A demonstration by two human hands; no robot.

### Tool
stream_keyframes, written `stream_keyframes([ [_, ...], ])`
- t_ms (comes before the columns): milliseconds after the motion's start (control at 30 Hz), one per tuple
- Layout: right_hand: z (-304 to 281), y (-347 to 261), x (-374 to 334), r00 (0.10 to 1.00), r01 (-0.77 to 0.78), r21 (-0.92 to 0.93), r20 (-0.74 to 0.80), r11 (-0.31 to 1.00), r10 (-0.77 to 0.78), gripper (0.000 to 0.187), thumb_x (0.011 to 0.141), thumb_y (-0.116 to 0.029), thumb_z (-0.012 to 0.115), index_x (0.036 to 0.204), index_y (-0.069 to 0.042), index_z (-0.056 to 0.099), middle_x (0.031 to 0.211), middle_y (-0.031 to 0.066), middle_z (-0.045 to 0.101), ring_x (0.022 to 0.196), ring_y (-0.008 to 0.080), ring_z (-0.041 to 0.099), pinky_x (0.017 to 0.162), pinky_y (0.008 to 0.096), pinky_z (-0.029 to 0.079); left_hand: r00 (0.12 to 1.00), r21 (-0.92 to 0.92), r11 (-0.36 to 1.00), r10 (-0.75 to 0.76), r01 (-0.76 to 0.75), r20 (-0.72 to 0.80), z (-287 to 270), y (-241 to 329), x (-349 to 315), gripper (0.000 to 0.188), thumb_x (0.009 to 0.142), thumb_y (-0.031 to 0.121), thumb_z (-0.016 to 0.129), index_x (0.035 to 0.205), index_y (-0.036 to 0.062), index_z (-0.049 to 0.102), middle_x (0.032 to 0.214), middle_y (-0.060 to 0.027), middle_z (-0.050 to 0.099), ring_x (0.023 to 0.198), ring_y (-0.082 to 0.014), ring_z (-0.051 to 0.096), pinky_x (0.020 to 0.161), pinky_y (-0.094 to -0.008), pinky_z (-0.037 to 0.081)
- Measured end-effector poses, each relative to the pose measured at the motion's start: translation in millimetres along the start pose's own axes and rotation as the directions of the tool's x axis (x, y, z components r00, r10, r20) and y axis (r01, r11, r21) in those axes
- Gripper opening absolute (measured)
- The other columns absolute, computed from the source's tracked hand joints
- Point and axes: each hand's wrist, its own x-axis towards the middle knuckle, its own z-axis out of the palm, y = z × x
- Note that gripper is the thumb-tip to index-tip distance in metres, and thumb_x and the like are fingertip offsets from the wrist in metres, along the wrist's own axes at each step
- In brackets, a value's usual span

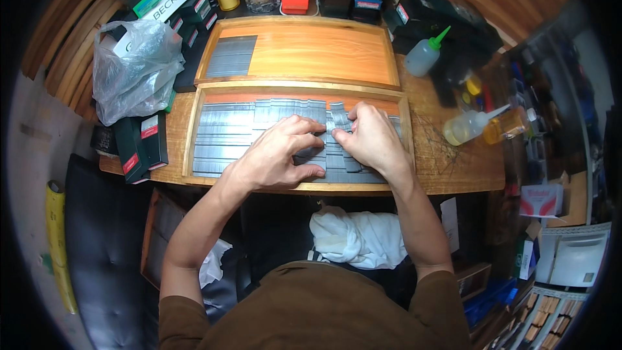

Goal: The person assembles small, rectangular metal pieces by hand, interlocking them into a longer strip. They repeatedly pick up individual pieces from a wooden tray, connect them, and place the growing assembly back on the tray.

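A shallow wooden tray (299, 188) in front of me holds rows of thin grey metal strips (223, 133), packed side by side. My left hand (280, 150) rests over the middle of the rows with its fingers spread and bent, thumb apart, fingertips touching the strips. Just to its right, my right hand (372, 136) is closed, thumb and forefinger against a small bundle of metal strips (337, 116) that sits unevenly among the others. Its remaining fingers are curled out of sight. Both palms hide part of the rows.
Behind lies a second wooden tray (324, 48) with a grey block of strips (231, 56) at its left. A plastic bag (136, 71) and small dark boxes (133, 149) stand left. Squeeze bottles (422, 57) are on the right. White cloth (359, 236) lies below the table edge.
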Motion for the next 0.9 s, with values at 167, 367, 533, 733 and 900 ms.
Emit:
stream_keyframes([
  [167,2.7,-3.8,4.9,0.997,-0.081,0.008,0.005,0.997,0.081,0.046,0.074,-0.023,0.085,0.102,0.011,0.071,0.081,0.0206,0.073,0.078,0.0276,0.074,0.074,0.0371,0.059,0.997,-0.026,0.999,0.021,-0.023,-0.075,-2.1,2.0,1.8,0.042,0.078,0.024,0.09,0.107,-0.0007,0.073,0.126,-0.0172,0.07,0.12,-0.0353,0.064,0.102,-0.0443,0.051],
  [367,2.0,7.5,1.8,0.987,-0.131,0.225,-0.06,0.965,0.148,0.046,0.071,-0.024,0.088,0.099,0.009,0.073,0.089,0.0215,0.076,0.084,0.027,0.076,0.075,0.0369,0.06,0.89,-0.096,0.992,-0.115,0.081,-0.44,-8.7,3.0,2.3,0.024,0.09,0.004,0.077,0.112,-0.0029,0.073,0.106,-0.0153,0.076,0.097,-0.0241,0.073,0.086,-0.034,0.058],
  [533,-29.2,-34.3,-42.7,0.987,0.084,0.443,-0.157,0.893,-0.016,0.045,0.076,-0.023,0.086,0.103,0.009,0.069,0.081,0.0123,0.072,0.071,0.0194,0.071,0.065,0.0333,0.057,0.685,-0.936,0.334,-0.708,0.116,-0.168,-5.4,45.8,-2.7,0.043,0.103,0.013,0.068,0.138,-0.0089,0.057,0.113,-0.0188,0.074,0.1,-0.0212,0.074,0.087,-0.0326,0.063],
  [733,13.3,-47.7,-133.7,0.86,0.491,-0.01,-0.152,0.871,-0.487,0.032,0.078,-0.013,0.079,0.103,0.001,0.064,0.087,0.0146,0.059,0.076,0.0333,0.063,0.065,0.041,0.054,0.582,-0.986,0.057,-0.812,0.155,0.045,50.4,111.0,-60.3,0.029,0.103,0.008,0.068,0.129,-0.0042,0.067,0.095,-0.0009,0.072,0.073,-0.0027,0.06,0.063,-0.0175,0.047],
  [900,30.5,-3.1,-179.3,0.922,0.384,0.253,-0.048,0.888,-0.385,0.038,0.086,-0.013,0.082,0.113,-0.001,0.059,0.101,0.0152,0.061,0.088,0.0291,0.067,0.07,0.0381,0.058,0.558,-0.933,-0.173,-0.761,0.317,0.33,78.7,113.5,-88.0,0.021,0.099,0.008,0.072,0.118,0.0002,0.069,0.107,-0.0112,0.076,0.093,-0.0181,0.075,0.076,-0.0282,0.062],
])
